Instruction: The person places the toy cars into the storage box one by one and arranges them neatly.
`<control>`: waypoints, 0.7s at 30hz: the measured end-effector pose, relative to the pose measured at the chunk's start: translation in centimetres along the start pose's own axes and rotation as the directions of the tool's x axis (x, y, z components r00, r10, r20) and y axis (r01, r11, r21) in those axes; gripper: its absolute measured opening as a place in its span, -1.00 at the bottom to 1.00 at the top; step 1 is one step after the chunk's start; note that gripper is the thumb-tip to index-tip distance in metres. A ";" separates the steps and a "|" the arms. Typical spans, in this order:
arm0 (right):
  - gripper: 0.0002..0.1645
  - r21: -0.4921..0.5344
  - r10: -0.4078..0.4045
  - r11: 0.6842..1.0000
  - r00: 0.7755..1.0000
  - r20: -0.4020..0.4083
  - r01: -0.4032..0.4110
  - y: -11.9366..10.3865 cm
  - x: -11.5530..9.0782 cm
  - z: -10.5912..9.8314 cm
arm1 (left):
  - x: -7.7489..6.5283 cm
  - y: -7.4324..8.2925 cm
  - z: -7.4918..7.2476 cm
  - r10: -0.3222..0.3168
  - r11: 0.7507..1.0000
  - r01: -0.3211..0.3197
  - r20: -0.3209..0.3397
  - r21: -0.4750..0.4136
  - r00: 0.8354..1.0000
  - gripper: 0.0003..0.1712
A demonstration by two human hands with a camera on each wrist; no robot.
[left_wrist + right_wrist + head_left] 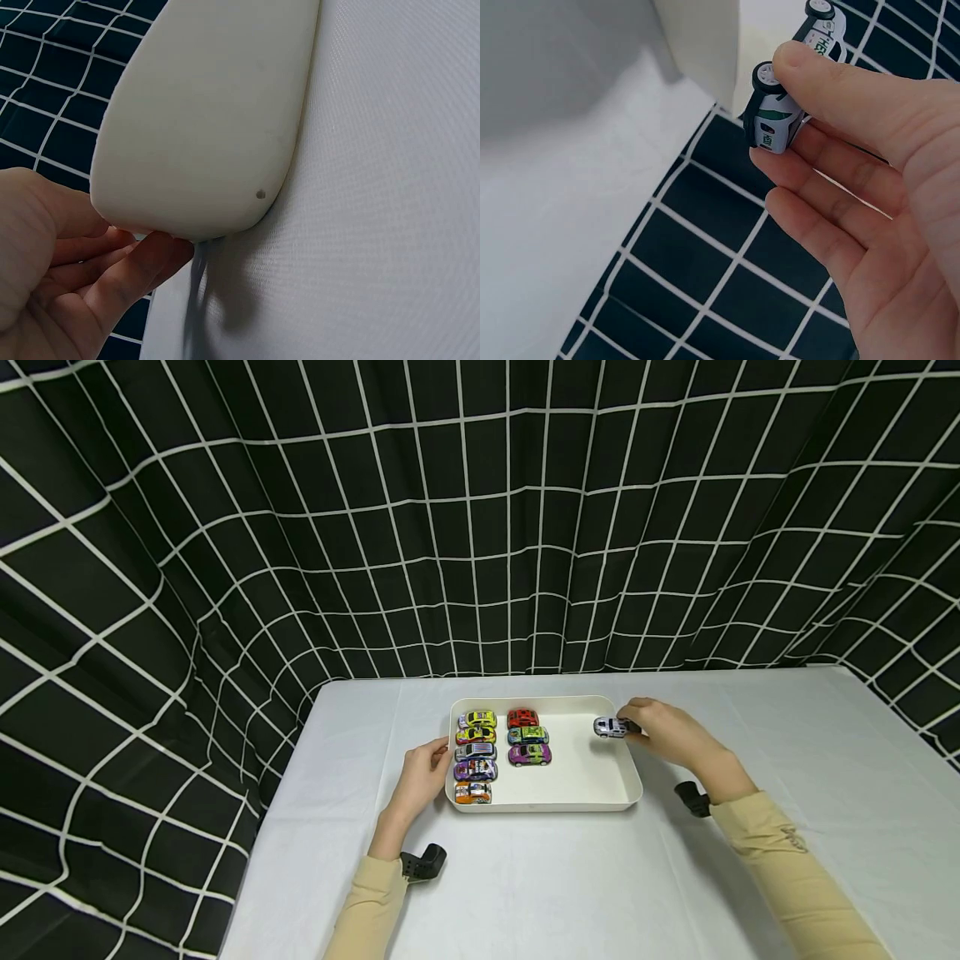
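My right hand [660,731] pinches a silver-white toy car [611,727] between thumb and fingers, above the right end of a white tray [577,803]. In the right wrist view, green markings and black wheels show on the toy car [780,112], with the thumb across its side. My left hand [423,772] touches the outside of the tray's left end. The left wrist view shows its fingertips [169,255] against the tray wall [202,127]. Several toy cars [476,750] form a column along the tray's left side, and three more, including a purple car [529,754], stand in a second column.
The tray lies on a table with a white cloth [540,885]. Behind and beside the table hangs a black curtain [517,527] with a white grid. Each wrist wears a black device [424,862].
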State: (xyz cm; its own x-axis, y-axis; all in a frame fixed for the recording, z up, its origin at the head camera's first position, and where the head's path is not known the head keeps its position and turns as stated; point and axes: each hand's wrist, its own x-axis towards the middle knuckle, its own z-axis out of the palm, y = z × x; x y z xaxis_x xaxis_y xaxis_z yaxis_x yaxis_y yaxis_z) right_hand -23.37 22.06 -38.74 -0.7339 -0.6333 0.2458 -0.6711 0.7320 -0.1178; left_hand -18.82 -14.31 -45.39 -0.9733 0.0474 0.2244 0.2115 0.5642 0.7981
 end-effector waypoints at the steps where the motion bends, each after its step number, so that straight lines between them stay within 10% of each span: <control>1: -0.77 0.000 -0.004 1.000 1.000 0.002 0.004 -0.2 0.1 0.0 | 0.0 0.0 0.0 -0.001 1.000 0.001 0.000 0.000 1.000 -0.65; 21: -0.79 -0.036 -0.082 0.996 0.996 0.034 0.083 -3.0 1.4 0.2 | -0.1 0.1 -0.1 -0.005 1.000 0.005 0.007 0.007 1.000 -0.65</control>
State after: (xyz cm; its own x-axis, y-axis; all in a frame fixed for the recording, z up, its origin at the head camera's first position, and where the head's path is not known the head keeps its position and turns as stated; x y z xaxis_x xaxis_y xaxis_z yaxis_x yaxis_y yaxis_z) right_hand -22.44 18.90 -38.26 -0.6795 -0.6993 0.2218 -0.7255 0.6854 -0.0618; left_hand -18.72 -14.32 -45.30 -0.9750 0.0501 0.2163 0.2057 0.5702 0.7953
